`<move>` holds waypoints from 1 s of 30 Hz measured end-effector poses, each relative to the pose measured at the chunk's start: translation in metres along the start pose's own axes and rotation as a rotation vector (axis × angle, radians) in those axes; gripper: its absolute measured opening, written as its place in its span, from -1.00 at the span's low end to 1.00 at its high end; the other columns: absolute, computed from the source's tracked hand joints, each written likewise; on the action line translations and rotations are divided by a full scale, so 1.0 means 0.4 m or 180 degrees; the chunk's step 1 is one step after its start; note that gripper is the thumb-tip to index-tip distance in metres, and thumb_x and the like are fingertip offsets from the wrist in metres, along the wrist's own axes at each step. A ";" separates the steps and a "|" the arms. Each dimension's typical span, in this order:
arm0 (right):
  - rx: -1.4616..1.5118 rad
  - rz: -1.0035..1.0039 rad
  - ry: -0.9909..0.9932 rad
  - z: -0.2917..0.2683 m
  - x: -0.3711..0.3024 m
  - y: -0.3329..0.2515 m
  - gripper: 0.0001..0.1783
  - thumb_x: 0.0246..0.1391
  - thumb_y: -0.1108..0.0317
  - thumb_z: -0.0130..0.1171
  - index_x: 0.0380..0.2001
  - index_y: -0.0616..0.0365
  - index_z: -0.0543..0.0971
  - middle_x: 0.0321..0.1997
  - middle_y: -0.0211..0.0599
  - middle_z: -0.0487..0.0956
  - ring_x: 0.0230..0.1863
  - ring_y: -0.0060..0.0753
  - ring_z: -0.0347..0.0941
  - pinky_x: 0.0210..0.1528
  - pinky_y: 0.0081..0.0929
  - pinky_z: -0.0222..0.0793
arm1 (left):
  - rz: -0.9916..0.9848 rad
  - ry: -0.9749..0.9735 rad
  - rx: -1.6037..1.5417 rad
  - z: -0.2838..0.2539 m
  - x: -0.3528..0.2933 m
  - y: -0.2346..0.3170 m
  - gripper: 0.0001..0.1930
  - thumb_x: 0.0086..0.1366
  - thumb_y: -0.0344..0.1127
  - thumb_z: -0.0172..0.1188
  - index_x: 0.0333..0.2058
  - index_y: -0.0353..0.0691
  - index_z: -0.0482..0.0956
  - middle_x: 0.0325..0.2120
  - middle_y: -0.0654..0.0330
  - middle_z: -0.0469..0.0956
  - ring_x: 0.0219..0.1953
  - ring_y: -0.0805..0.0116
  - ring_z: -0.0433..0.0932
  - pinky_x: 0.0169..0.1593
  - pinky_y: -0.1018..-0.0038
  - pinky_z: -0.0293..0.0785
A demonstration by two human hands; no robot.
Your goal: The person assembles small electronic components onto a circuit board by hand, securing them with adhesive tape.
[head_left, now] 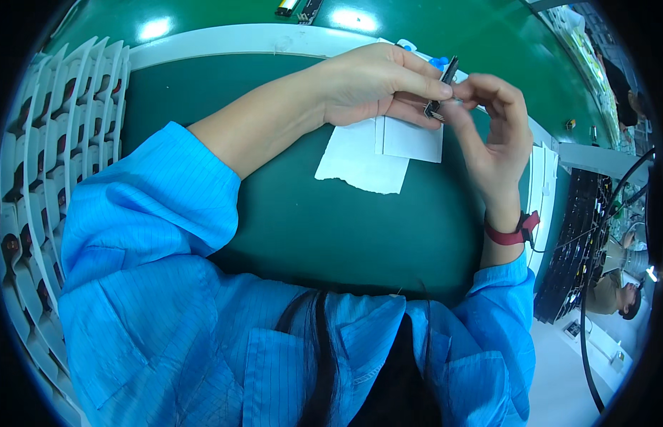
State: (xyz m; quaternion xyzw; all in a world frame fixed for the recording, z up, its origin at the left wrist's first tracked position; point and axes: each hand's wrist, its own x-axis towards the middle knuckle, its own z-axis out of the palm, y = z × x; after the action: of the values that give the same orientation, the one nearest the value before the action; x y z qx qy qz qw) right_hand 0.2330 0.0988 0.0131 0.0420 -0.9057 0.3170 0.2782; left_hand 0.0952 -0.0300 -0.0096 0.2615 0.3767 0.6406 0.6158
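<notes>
Between the thumb and fingers of my left hand (pixel 385 80) is a narrow black electronic part (pixel 450 72), tilted, with small metal pins at its lower end. My right hand (pixel 497 132) meets it from the right. Its thumb and forefinger are pinched together against the part's side, slightly blurred, and whatever sits between those fingertips is too small to make out. Beneath both hands, white paper sheets (pixel 363 160), one with a torn edge, lie on the green mat (pixel 310 220). A red wrist strap (pixel 506 237) with a thin cord circles my right wrist.
Stacked white trays (pixel 61 135) holding dark parts stand at the left. Small blue items (pixel 438 62) lie just beyond my hands. Black racks (pixel 570 245) and a dark cable (pixel 586 334) are at the right. Other people (pixel 616 293) sit farther right.
</notes>
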 end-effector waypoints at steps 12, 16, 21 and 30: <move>-0.0175 0.1145 0.0777 -0.059 0.072 0.126 -0.61 0.04 0.51 0.04 -0.02 0.32 0.32 -0.18 -0.10 0.50 -0.18 -0.39 0.44 -0.16 -0.55 0.39 | 0.0016 -0.0503 -0.0360 0.000 -0.012 0.030 -0.67 0.25 -0.32 0.00 -0.06 -0.39 0.37 -0.26 0.13 0.50 -0.18 0.37 0.52 -0.09 0.50 0.50; 0.3175 0.2461 0.0047 -0.047 0.033 0.007 -0.59 0.02 0.50 0.07 -0.01 0.31 0.33 -0.14 -0.09 0.50 -0.17 -0.43 0.45 -0.17 -0.56 0.41 | 0.0094 -0.0289 -0.0277 -0.012 -0.008 0.027 -0.65 0.24 -0.33 0.00 -0.05 -0.41 0.35 -0.26 0.09 0.50 -0.19 0.38 0.51 -0.09 0.51 0.50; 0.2320 0.1928 0.0169 -0.050 0.023 -0.019 -0.56 -0.07 0.53 0.18 -0.06 0.33 0.37 -0.27 -0.16 0.55 -0.27 -0.51 0.49 -0.21 -0.66 0.40 | 0.0071 -0.0132 -0.0079 -0.005 -0.008 0.025 -0.70 0.21 -0.35 0.05 -0.10 -0.37 0.40 -0.27 0.11 0.50 -0.22 0.41 0.52 -0.05 0.47 0.47; 0.1837 0.1725 0.0074 -0.072 0.028 -0.002 -0.69 -0.13 0.50 0.25 -0.28 0.29 0.41 -0.37 -0.20 0.54 -0.33 -0.52 0.51 -0.25 -0.68 0.44 | 0.0254 0.0326 0.0645 0.028 0.004 0.004 -0.68 0.14 -0.35 0.15 -0.12 -0.32 0.46 -0.30 0.11 0.53 -0.23 0.40 0.53 -0.08 0.49 0.48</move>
State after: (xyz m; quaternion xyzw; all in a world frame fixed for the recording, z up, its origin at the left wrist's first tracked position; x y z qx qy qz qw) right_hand 0.2374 0.1165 0.0379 -0.1257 -0.7545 0.6209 0.1715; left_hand 0.1032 -0.0265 -0.0021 0.3042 0.4598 0.6358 0.5402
